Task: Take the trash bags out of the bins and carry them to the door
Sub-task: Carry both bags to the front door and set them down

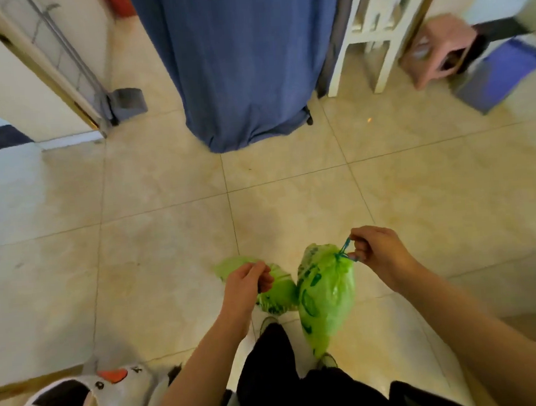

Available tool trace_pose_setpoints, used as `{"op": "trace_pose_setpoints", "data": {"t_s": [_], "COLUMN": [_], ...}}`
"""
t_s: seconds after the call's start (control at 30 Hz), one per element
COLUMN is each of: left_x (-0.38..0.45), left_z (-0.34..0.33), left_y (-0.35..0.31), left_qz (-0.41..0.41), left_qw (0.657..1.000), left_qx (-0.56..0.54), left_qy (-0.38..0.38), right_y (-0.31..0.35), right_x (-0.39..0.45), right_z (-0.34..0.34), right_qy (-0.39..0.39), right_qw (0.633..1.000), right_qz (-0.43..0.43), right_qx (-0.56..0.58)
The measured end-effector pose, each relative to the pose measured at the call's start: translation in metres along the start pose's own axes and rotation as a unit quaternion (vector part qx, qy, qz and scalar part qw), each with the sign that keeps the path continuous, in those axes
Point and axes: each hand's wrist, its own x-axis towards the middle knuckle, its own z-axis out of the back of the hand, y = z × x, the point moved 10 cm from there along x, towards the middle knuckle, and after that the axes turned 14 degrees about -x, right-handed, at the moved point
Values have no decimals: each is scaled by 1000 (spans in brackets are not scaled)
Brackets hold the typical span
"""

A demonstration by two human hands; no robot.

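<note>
Head view looks down on two bare forearms reaching forward over a pale tiled floor [165, 184]. No writing can be read on either bag; the larger one carries dark green printed shapes too blurred to make out. The right hand [378, 254] has its grip pinched shut on the blue drawstring [345, 251] of the larger green bag [325, 296], fingers curled under, wrist bent so the knuckles face up; this bag hangs clear of the floor, just right of the person's black trouser leg [270, 366]. The left hand [246, 285] is closed around the gathered top of the smaller green bag [277, 293], which hangs beside the larger bag and touches it. Beyond the bags stands a blue curtain [242, 63] reaching down to the floor. Left of the curtain is a door frame [48, 68]; right of it are white furniture legs [377, 55], a pink stool [439, 51] and a blue bin [500, 75].
</note>
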Motion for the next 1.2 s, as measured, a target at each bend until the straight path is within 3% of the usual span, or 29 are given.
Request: {"op": "trace_pose_setpoints", "data": {"t_s": [0.37,0.47,0.8,1.2], "left_x": [80,95,118,129], "left_z": [-175,-225,-408,-673], "left_y": [-71,-80,-96,-71], "left_qz": [-4,-25,-62,-53], "left_qw": [973,967,968,916], "left_qx": [138,172,140,207], "left_qy": [183,189,197,339], "right_y": [64,81,139,174], "right_x": [30,40,101,162], "right_z": [109,138,259,470], "right_qy": [-193,-205,-191,-309], "right_qw": [979,973,977,944], "right_qz": [54,80,95,66], "right_qx": [47,67,22,91]}}
